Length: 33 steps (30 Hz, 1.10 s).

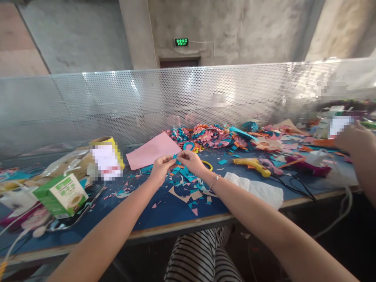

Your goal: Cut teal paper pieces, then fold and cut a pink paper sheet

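Note:
A small piece of blue paper [175,157] is pinched between the fingertips of both hands, above the middle of the table. My left hand [161,167] grips it from the left and my right hand [192,161] from the right. What shape the paper has is too small to tell. Just behind my hands lies a pink paper sheet [151,152]. Blue, pink and cream paper scraps [188,178] are strewn beneath and in front of them. A yellow loop [209,164] shows beside my right wrist, partly hidden by it.
Layered paper flowers [207,135] are heaped at the back. To the right lie a yellow glue gun [255,164] with a black cord and a crumpled white sheet [255,190]. A green box [61,196] and tape roll [116,150] stand left. Another person's hand [357,141] is far right.

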Tool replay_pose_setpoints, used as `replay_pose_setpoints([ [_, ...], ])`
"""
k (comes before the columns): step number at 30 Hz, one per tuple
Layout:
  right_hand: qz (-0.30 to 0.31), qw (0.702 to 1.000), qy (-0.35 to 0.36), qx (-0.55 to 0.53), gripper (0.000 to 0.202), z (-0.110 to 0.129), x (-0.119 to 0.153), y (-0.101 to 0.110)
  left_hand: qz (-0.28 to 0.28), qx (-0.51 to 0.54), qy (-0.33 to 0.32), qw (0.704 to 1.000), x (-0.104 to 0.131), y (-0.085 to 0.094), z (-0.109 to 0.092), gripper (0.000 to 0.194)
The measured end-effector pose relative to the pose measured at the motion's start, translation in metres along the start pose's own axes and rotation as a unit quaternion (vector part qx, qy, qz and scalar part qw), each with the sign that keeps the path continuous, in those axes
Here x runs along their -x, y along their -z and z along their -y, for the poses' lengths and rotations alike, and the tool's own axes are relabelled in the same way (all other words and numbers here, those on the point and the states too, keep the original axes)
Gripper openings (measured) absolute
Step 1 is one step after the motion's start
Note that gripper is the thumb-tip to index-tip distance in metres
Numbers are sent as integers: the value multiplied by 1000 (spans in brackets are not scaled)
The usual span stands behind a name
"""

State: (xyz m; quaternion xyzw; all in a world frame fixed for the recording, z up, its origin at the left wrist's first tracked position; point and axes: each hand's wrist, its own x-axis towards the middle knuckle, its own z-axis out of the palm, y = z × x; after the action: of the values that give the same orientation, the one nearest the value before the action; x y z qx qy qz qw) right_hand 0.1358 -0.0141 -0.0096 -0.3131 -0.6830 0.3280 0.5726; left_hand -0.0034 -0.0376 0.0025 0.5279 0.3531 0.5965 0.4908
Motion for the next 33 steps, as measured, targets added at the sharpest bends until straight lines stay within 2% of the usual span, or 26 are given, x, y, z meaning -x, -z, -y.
replay_pose_setpoints([
  [6,25,996,-27,-87,20,-5,1,0,-26,19,5,999,-1,1,0,31],
  [13,31,990,-52,-126,21,-10,0,-1,-28,60,22,998,-3,3,4,27],
  [33,35,988,-50,-145,20,-10,1,-1,-15,51,14,998,1,-1,0,28],
])
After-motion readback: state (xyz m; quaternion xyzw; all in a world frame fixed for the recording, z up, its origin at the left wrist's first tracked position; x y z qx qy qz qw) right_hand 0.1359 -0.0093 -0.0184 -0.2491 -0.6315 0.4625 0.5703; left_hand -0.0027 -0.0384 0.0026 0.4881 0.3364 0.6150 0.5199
